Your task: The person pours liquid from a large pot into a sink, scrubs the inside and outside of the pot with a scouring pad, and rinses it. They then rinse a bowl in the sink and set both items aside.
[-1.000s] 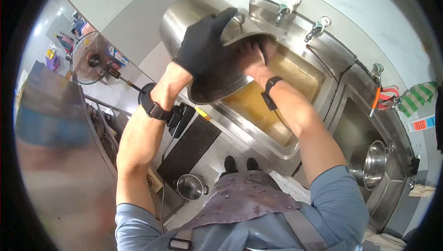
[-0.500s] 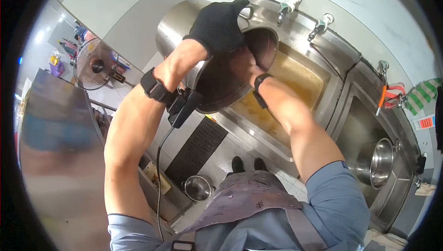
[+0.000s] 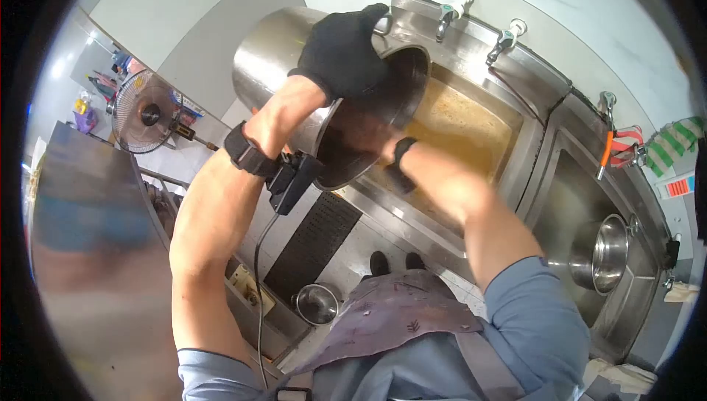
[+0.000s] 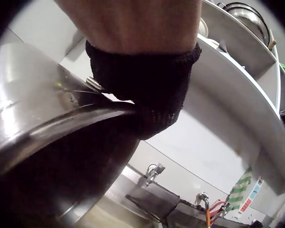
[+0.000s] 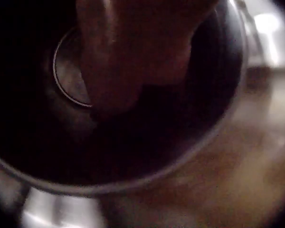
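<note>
A large steel pot [image 3: 269, 51] lies tilted on its side over the sink's left end, its mouth facing the basin. My left hand [image 3: 342, 55], in a black glove, grips the pot's upper rim; the left wrist view shows this hand [image 4: 145, 85] curled over the rim of the pot [image 4: 33, 104]. My bare right hand [image 3: 364, 132] reaches inside the mouth. In the right wrist view that hand [image 5: 133, 57] is dark and blurred, its fingertips hidden, beside a thin bright ring [image 5: 61, 88] deep in the pot.
Cloudy yellowish liquid [image 3: 464, 117] covers the basin under the pot. Two taps [image 3: 504, 44] stand behind it. A smaller steel pot [image 3: 610, 254] sits in the right-hand sink. On the floor is another pot [image 3: 317, 304]; a fan [image 3: 149, 113] stands at the left.
Compared with earlier, the pot has shifted slightly left, its mouth turned more toward the basin. My left hand moved up then slightly left with it; my right hand shifted left and lower inside.
</note>
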Motion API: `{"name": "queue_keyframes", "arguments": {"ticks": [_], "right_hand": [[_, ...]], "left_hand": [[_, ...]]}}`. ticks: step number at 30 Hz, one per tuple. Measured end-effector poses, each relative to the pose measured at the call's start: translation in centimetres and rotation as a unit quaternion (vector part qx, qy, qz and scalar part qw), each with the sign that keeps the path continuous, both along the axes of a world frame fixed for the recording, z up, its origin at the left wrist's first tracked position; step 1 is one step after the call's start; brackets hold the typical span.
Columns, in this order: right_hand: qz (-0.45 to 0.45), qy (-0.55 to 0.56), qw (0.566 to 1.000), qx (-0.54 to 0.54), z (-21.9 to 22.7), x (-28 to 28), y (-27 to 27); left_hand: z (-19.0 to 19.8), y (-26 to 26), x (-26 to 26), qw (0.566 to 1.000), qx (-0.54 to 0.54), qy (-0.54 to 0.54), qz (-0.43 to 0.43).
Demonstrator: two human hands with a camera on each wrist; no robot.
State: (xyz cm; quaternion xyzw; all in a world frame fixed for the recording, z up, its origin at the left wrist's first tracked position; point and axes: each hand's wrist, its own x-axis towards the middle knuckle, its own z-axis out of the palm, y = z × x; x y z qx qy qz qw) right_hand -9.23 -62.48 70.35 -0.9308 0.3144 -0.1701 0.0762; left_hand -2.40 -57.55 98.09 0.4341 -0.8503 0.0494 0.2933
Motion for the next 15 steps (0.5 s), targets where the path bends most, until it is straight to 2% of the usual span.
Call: {"name": "queue_keyframes", "arguments": {"ticks": [2, 4, 5, 7, 8, 9, 10, 11, 12, 13, 15], "right_hand": [[-0.094, -0.023, 0.989, -0.108, 2.4, -4.7, -4.3], [-0.113, 0.131, 0.98, -0.098, 12.8, -6.8, -2.6], [-0.111, 0.135, 0.98, -0.096, 13.4, -7.2, -2.4], [-0.138, 0.258, 0.94, -0.177, 13.4, -8.0, -2.1], [-0.181, 0.113, 0.973, -0.083, 11.4, -7.8, -1.9], [-0.16, -0.023, 0.986, -0.048, 6.3, -7.2, -1.7], [-0.135, -0.159, 0.978, -0.012, 0.7, -6.4, -0.8], [-0.084, 0.02, 0.98, -0.18, -2.8, -5.1, 1.7], [-0.111, -0.047, 0.993, -0.01, -6.6, -1.7, 3.1], [-0.113, -0.046, 0.993, -0.011, -5.1, -2.2, 3.3], [-0.082, -0.004, 0.983, 0.164, -1.7, -3.5, 4.4]], "left_hand": [[0.1, 0.3, 0.4, 1.0, 0.004, -0.006, 0.009], [-0.3, -0.3, 0.4, 1.0, -0.01, -0.007, 0.006], [-0.5, -0.6, 0.4, 1.0, -0.026, -0.012, 0.002], [0.1, -0.4, 0.3, 1.0, -0.015, -0.011, -0.006], [0.3, -0.3, 0.2, 1.0, -0.007, -0.013, -0.013], [0.0, -0.6, 0.1, 1.0, -0.008, -0.013, -0.013], [-0.7, -1.0, -0.2, 1.0, -0.004, -0.01, -0.008], [-1.1, -1.3, -0.5, 1.0, 0.0, -0.005, -0.002], [-1.4, -0.5, -1.1, 0.999, -0.033, -0.006, -0.016], [-1.1, -0.4, -1.5, 0.999, -0.033, -0.004, -0.018], [-0.9, 0.2, -2.0, 0.999, 0.021, -0.014, -0.03]]}}
